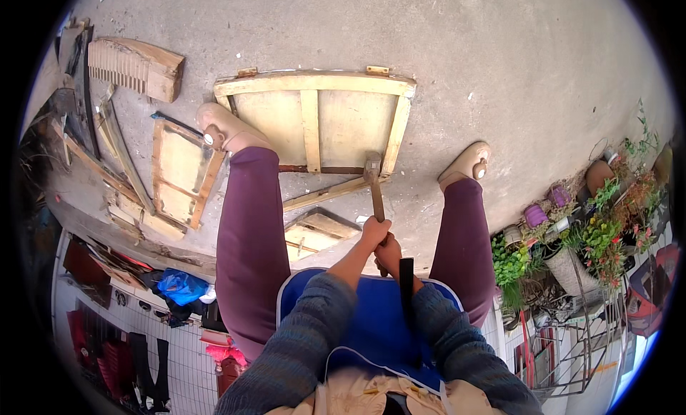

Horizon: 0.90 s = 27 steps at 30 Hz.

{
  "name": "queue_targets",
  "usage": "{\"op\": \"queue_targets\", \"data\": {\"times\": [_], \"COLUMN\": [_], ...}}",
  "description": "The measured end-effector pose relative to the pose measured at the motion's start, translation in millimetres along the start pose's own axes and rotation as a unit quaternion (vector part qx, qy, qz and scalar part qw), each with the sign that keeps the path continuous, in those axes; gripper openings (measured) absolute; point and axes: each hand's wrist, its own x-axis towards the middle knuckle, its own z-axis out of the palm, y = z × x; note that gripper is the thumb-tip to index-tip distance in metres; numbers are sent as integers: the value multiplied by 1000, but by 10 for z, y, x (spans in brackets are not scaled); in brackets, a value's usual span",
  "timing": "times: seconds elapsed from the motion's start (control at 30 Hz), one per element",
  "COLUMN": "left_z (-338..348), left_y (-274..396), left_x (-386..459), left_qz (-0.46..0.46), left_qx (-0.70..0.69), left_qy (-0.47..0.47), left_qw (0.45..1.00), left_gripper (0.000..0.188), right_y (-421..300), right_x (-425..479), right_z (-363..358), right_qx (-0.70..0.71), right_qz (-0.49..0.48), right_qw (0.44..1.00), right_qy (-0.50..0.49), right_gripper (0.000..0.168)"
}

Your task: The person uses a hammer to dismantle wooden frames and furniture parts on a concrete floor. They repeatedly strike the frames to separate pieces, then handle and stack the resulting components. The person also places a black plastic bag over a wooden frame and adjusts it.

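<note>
My left hand [377, 230] and my right hand [389, 252] are both wrapped around the wooden handle of a hammer [377, 190], the left one farther up the handle. The hammer's metal head overlaps the near right corner of a wooden framed panel [310, 125] on the ground; whether it touches is not clear. Pale battens edge this panel, and another runs across its middle. My left shoe [236, 131] covers its left side. A loose wooden strip [332, 194] lies along its near edge, and a smaller framed panel [319, 233] is partly hidden behind my left arm.
Left of me are another framed panel [179, 171], loose wooden strips [126, 152] and a notched timber block [134, 67]. My right shoe [466, 162] stands on the concrete. Potted plants [600, 238] and a metal rack [568, 356] line the right; a blue plastic bag [181, 286] lies behind left.
</note>
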Motion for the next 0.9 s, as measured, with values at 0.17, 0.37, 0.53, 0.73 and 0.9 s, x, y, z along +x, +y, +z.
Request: {"op": "queue_targets", "data": {"times": [0.17, 0.37, 0.53, 0.73, 0.9], "left_z": [304, -349, -704, -1561, -2530], "left_y": [-1678, -453, 179, 1034, 1182], "left_x": [121, -724, -1195, -2205, -2843], "left_qz": [-107, -85, 193, 366, 378], "left_qx": [2, -202, -139, -305, -345], "left_qy": [88, 22, 56, 45, 59], "left_qw": [990, 976, 970, 878, 857], "left_gripper": [43, 32, 48, 23, 23], "right_y": [333, 104, -1040, -2226, -3097], "right_x": [-400, -670, -1197, -2231, -2843], "right_z": [-82, 235, -38, -320, -138], "right_qx": [-153, -161, 6, 131, 24], "right_qz": [41, -91, 105, -1, -103], "right_qw": [973, 981, 984, 990, 993], "right_qy": [-170, -53, -142, -43, -59], "right_gripper": [31, 36, 21, 14, 13]}}
